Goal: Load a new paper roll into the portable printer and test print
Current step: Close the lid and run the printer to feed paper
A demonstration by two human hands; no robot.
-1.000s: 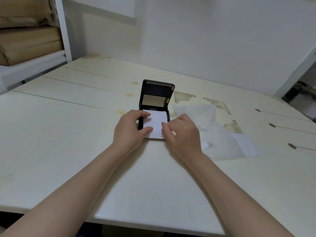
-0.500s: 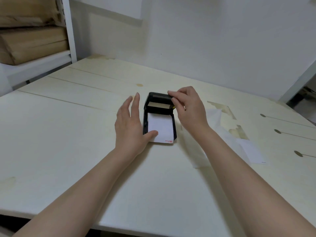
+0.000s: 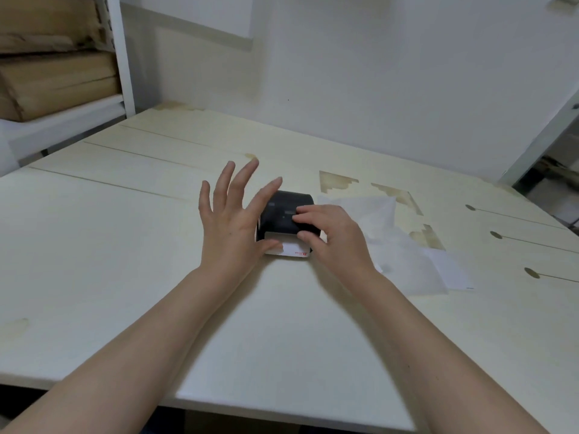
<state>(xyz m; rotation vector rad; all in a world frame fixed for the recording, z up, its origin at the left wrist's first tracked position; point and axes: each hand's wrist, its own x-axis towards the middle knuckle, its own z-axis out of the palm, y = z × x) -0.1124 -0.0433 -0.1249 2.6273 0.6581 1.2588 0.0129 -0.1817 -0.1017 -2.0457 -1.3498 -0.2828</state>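
Observation:
A small black portable printer lies on the pale table, its lid down. A white paper end with a small red mark sticks out of its near side. My left hand is spread beside the printer's left edge, fingers apart, its thumb resting on the paper end. My right hand lies on the lid, fingertips pressing the top and the thumb at the near right corner. The paper roll itself is hidden inside.
Crumpled translucent wrapping and a white paper slip lie right of the printer. A white shelf post with brown cardboard packages stands at the far left. The wall runs behind the table.
The printer lid stood upright, then my right hand swung it down; now it lies flat over the paper. My left hand's fingers have spread and lifted.

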